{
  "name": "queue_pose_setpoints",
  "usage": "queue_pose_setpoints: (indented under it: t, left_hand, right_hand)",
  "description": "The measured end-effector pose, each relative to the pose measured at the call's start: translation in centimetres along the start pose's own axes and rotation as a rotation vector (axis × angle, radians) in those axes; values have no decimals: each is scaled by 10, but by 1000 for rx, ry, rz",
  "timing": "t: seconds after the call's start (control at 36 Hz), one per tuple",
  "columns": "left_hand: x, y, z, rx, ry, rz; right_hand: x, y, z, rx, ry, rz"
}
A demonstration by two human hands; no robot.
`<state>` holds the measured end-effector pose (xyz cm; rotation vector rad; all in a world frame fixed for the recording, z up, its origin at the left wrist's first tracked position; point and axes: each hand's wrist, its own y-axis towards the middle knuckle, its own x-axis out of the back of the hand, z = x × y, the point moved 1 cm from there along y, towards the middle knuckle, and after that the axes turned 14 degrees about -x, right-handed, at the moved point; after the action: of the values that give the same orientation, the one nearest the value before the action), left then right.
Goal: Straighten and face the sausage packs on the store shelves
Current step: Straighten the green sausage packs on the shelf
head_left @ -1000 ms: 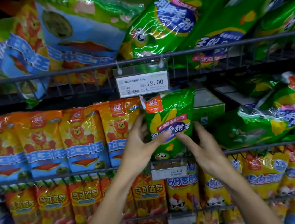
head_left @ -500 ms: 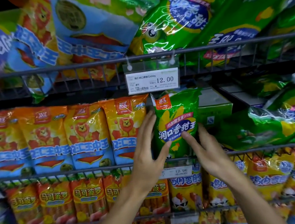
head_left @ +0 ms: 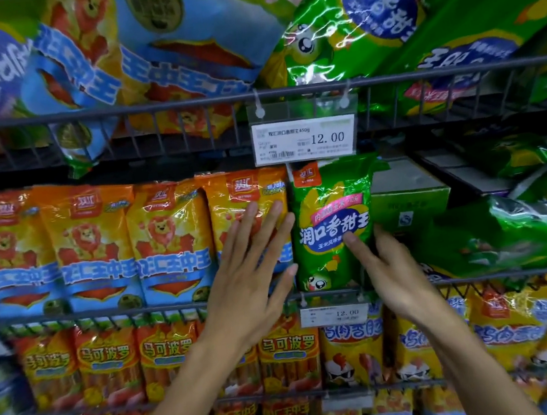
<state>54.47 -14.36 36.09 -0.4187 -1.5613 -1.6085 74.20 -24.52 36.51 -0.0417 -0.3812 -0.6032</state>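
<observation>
A green corn sausage pack (head_left: 334, 224) stands upright and faces front on the middle shelf, just below a price tag. My left hand (head_left: 256, 271) is spread flat with straight fingers beside the pack's left edge, over an orange lion pack (head_left: 247, 203). My right hand (head_left: 390, 272) touches the green pack's lower right with straight fingers. Three more orange lion packs (head_left: 169, 240) stand in a neat row to the left.
Green packs (head_left: 509, 233) lie slumped on the right of the middle shelf beside a green carton (head_left: 409, 204). Large packs (head_left: 176, 46) lean over the top shelf's wire rail (head_left: 115, 111). A price tag (head_left: 304, 139) hangs from it. Lower shelves hold orange and yellow packs (head_left: 166, 355).
My left hand let go of the green pack and now lies flat and spread to its left. My right thumb came off the pack; the fingers stay on it. The view moved closer.
</observation>
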Motion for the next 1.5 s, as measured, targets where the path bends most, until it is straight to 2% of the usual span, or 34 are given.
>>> queue_pose_setpoints:
  t: [0.17,0.39,0.58,0.72,0.86,0.97,1.08,1.19,1.31,1.39,1.5]
  left_hand:
    - [0,3,3,-17,5,22]
    - [5,8,12,-78,-13,21]
    - [9,7,16,-121,-44,0]
    - [9,-6,3,-53,-125,-68]
    - [5,-27,-5,5,-111,-7]
    - [6,-26,-10,11,-130,8]
    - [4,-15,-22,-49,-134,24]
    - [-2,-11,-21,-19,-68,85]
    - [-3,-11,-23,2,-148,56]
    - [-3,-11,-25,24,-229,14]
    - [-5,-12,-30,41,-326,-98]
  right_hand:
    - [1,0,9,-41,-95,35]
    - [-5,-8,11,-5,-41,-72]
    - [3,-11,15,-64,-150,-22]
    - [6,-27,12,-63,-141,12]
    - [-3,-57,-2,254,-130,-264]
    - [-19,-56,-12,497,-349,-305]
    - [-28,-45,-18,480,-408,-253]
    - [-26,-47,-17,480,-408,-233]
    - [-17,-57,-14,414,-371,-188]
    - [-7,-68,-23,316,-307,-224]
    - [15,-89,-44,211,-206,-369]
